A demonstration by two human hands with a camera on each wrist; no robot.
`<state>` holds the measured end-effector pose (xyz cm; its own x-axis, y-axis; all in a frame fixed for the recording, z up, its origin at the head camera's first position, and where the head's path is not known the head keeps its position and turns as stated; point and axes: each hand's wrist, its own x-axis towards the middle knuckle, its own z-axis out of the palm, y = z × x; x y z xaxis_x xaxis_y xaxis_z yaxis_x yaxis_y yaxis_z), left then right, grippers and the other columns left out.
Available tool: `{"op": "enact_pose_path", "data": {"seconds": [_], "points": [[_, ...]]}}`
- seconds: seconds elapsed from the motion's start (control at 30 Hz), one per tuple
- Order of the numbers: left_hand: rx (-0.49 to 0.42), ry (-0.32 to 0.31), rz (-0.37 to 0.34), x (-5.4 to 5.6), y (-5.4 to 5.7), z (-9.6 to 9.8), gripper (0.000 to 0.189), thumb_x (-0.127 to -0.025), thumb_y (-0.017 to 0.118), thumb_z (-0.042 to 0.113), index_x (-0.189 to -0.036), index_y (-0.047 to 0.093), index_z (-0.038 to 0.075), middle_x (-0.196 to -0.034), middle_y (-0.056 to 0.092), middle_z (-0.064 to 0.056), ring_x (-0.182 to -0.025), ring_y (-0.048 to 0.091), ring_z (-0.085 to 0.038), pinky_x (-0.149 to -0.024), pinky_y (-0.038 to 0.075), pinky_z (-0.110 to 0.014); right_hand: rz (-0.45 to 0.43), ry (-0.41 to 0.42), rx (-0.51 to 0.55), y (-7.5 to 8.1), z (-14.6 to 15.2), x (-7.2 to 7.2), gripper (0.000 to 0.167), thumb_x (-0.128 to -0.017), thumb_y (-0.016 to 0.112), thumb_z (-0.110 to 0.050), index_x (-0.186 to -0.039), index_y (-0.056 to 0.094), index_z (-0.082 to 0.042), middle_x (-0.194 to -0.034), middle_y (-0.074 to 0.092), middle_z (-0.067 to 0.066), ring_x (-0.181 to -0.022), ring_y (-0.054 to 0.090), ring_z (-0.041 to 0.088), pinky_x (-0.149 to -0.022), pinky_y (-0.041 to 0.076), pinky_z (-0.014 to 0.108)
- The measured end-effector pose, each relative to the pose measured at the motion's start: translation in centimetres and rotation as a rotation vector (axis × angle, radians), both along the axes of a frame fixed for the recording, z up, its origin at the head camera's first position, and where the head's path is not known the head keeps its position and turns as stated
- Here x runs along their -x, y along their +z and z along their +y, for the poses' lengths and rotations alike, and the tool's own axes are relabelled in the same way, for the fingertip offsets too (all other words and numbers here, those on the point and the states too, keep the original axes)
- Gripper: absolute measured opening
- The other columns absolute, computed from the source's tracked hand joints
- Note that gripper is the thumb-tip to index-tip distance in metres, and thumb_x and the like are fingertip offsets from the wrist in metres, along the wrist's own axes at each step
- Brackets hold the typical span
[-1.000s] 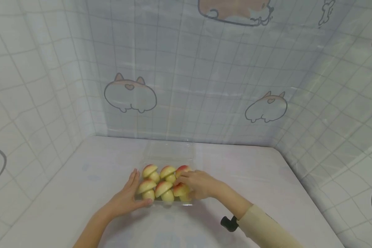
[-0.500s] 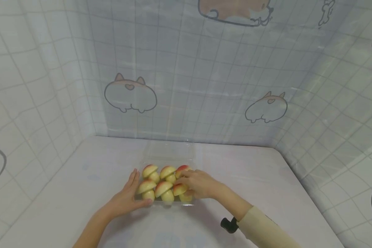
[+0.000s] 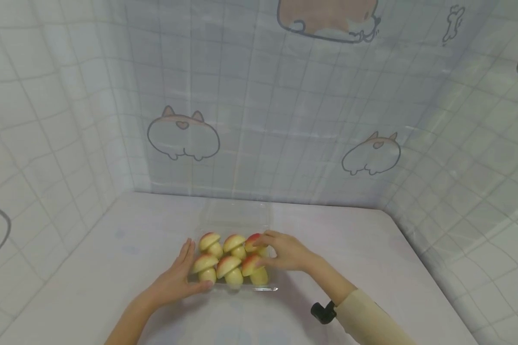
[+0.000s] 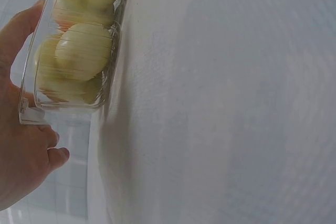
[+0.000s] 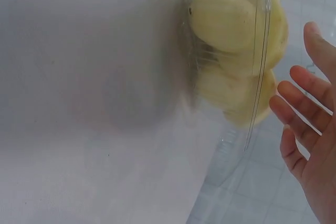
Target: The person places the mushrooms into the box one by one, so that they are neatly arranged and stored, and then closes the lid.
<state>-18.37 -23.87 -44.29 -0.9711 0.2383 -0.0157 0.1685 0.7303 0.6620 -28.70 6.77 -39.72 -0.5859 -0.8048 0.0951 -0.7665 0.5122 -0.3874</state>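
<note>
A clear plastic clamshell box (image 3: 266, 288) stands on the table, its see-through lid (image 3: 235, 214) folded open toward the back wall. Inside, several mushroom-shaped yellow pieces (image 3: 234, 276) with red-tinged caps sit in two rows. My left hand (image 3: 177, 278) rests against the box's front left corner, thumb along the front and straight fingers along the left side. Over the right end hovers my right hand (image 3: 287, 250), thumb and fingers apart, close to the front right mushroom-shaped piece (image 3: 258, 275). In the right wrist view its spread fingers (image 5: 302, 114) hold nothing and are apart from the box.
A pale table (image 3: 354, 258) stretches out around the box. Tiled-pattern sheets with cartoon dogs line the back wall (image 3: 280, 158) and both sides. A black device (image 3: 323, 312) sits at my right wrist.
My right hand has let go of the front right mushroom-shaped piece and drawn up and right, uncovering it. That piece now sits more upright. My left hand stays in place.
</note>
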Motion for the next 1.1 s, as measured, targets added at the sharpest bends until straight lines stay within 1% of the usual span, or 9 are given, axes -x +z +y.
{"op": "enact_pose_path", "data": {"seconds": [0.13,0.27,0.33,0.4,0.47,0.57,0.67,0.83,1.1], "points": [[0.008,0.000,0.002,0.1,0.1,-0.1,0.116,-0.082,0.068,0.057,-0.149,0.002,-0.011,-0.156,-0.007,-0.030,-0.140,0.005,-0.049,-0.106,0.023,-0.065,0.000,-0.044,0.049,-0.1,0.1,0.5,0.046,-0.089,0.064,-0.051,-0.118,0.066,-0.015,-0.111,0.060,-0.004,-0.102,0.059,0.017,-0.084,0.051,0.034],[0.002,-0.004,-0.005,0.2,0.2,-0.1,0.116,-0.082,0.068,0.056,-0.149,0.001,-0.011,-0.155,-0.008,-0.030,-0.140,0.005,-0.049,-0.105,0.023,-0.066,-0.020,-0.180,0.124,-0.8,0.1,1.3,0.043,-0.092,0.062,-0.045,-0.118,0.060,-0.010,-0.119,0.055,0.002,-0.108,0.054,0.021,-0.090,0.048,0.039],[-0.003,-0.006,-0.007,0.2,0.2,-0.2,0.116,-0.082,0.068,0.056,-0.149,0.001,-0.011,-0.155,-0.009,-0.030,-0.140,0.005,-0.050,-0.105,0.023,-0.066,-0.106,-0.277,0.192,-1.2,0.1,1.8,0.048,-0.095,0.059,-0.043,-0.123,0.054,-0.004,-0.125,0.052,0.010,-0.101,0.053,0.027,-0.086,0.048,0.042],[-0.003,-0.006,-0.009,0.2,0.0,-0.2,0.116,-0.082,0.068,0.056,-0.149,0.000,-0.010,-0.155,-0.009,-0.030,-0.140,0.005,-0.050,-0.105,0.023,-0.066,-0.226,-0.383,0.258,-1.7,0.0,2.3,0.056,-0.096,0.055,-0.045,-0.129,0.047,0.000,-0.132,0.048,0.019,-0.103,0.053,0.032,-0.089,0.046,0.046],[0.002,-0.004,-0.010,0.1,0.0,-0.1,0.116,-0.082,0.069,0.056,-0.149,0.001,-0.010,-0.155,-0.009,-0.030,-0.140,0.006,-0.049,-0.106,0.023,-0.065,-0.373,-0.461,0.327,-2.1,0.1,2.8,0.064,-0.097,0.051,-0.048,-0.134,0.039,0.004,-0.138,0.042,0.027,-0.110,0.052,0.038,-0.093,0.044,0.050],[0.000,-0.004,-0.022,0.0,-0.1,-0.1,0.116,-0.082,0.069,0.056,-0.149,0.000,-0.010,-0.156,-0.009,-0.029,-0.140,0.005,-0.049,-0.106,0.021,-0.065,-0.553,-0.536,0.407,-2.4,0.1,3.2,0.070,-0.099,0.045,-0.050,-0.140,0.028,0.004,-0.144,0.035,0.032,-0.130,0.039,0.045,-0.105,0.034,0.056],[-0.007,-0.005,-0.038,-0.1,-0.1,0.1,0.116,-0.082,0.069,0.055,-0.149,0.000,-0.010,-0.156,-0.010,-0.029,-0.140,0.004,-0.048,-0.107,0.020,-0.065,-0.681,-0.545,0.493,-2.6,0.1,3.4,0.073,-0.100,0.043,-0.049,-0.144,0.020,0.005,-0.144,0.033,0.033,-0.133,0.034,0.047,-0.108,0.029,0.058],[0.003,-0.005,-0.037,-0.3,0.1,0.3,0.116,-0.082,0.069,0.055,-0.149,0.000,-0.011,-0.155,-0.009,-0.030,-0.140,0.006,-0.049,-0.106,0.022,-0.066,-0.770,-0.531,0.583,-2.7,0.3,3.5,0.075,-0.100,0.042,-0.048,-0.147,0.012,0.003,-0.145,0.030,0.031,-0.135,0.031,0.045,-0.109,0.027,0.058],[0.027,0.000,-0.021,-0.4,0.5,0.3,0.116,-0.082,0.068,0.057,-0.148,0.002,-0.013,-0.155,-0.008,-0.031,-0.139,0.008,-0.050,-0.105,0.024,-0.066,-0.923,-0.470,0.916,-3.1,0.7,4.2,0.065,-0.105,0.036,-0.030,-0.145,0.005,0.010,-0.149,0.029,0.029,-0.141,0.021,0.041,-0.112,0.025,0.053]]}}
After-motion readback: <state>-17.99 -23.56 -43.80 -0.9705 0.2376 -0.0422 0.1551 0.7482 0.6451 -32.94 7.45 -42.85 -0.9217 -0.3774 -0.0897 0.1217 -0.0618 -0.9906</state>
